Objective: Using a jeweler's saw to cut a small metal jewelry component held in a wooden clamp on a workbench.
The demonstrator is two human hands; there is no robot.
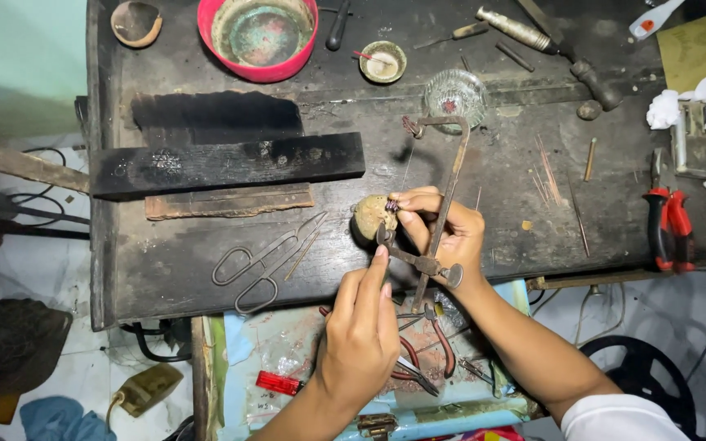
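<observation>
Rusty metal jeweller's saw frame (439, 196) sits gripped in my right hand (443, 233) at frame centre; my left hand (361, 327) pinches a small piece against the rounded tan block (369, 216), steadying it.

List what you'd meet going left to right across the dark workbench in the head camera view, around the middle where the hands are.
Metal scissors → left hand → right hand gripping the saw frame → thin copper rods → red-handled pliers.

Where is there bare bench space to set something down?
Bare wood lies between the scissors and the bench's left edge, and between the glass dish and red-handled pliers, apart from thin rods. The back edge is crowded.
</observation>
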